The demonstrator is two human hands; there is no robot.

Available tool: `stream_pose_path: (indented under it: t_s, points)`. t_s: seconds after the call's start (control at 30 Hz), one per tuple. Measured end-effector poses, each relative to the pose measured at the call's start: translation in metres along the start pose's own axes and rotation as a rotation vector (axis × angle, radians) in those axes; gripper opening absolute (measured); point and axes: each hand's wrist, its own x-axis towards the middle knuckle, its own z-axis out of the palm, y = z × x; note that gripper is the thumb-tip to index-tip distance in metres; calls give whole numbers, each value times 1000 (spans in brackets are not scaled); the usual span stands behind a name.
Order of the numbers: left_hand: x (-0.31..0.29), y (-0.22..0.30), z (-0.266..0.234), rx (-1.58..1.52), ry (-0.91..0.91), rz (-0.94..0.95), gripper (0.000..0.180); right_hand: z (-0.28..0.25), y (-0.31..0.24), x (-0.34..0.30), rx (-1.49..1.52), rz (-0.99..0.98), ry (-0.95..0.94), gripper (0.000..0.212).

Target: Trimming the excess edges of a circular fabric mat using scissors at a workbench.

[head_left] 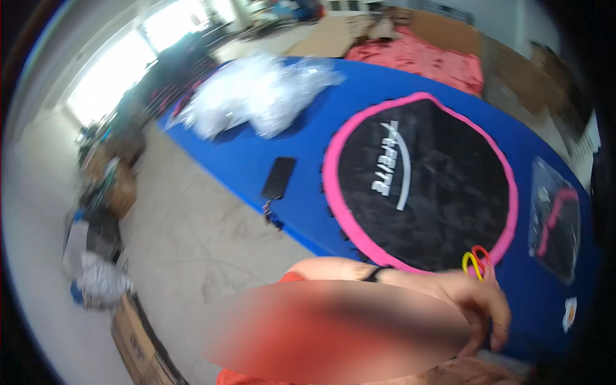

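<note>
My left hand [478, 301] reaches in from the lower left with a black band on its wrist. Its fingers are curled downward and look closed, and are smeared by motion. The red and yellow ring handles of a pair of scissors [471, 265] stick out at its far side; the blades are hidden. Just beyond lies a round black mat [430, 186] with a pink rim, white printing and small dark loops along its edge. A skin-coloured patch shows at the lower edge, largely behind a blurred area; whether it is my right hand is unclear.
A blue-topped table [301, 218] carries a black phone [279, 177] with a cord, crumpled clear plastic [256, 96], and a clear bag [555, 221] holding a folded black-and-pink piece. Cardboard and pink cloth [423, 61] lie behind. Boxes and bags [102, 282] line the left wall.
</note>
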Motion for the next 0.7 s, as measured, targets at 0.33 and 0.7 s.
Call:
stream_pose_path:
  t_s: [0.33, 0.7]
  points:
    - [17, 39, 22, 113, -10, 735, 26, -34, -29, 13, -1, 44, -165, 62]
    - [50, 1, 65, 128, -242, 479, 13, -29, -24, 10, 3, 30, -157, 60]
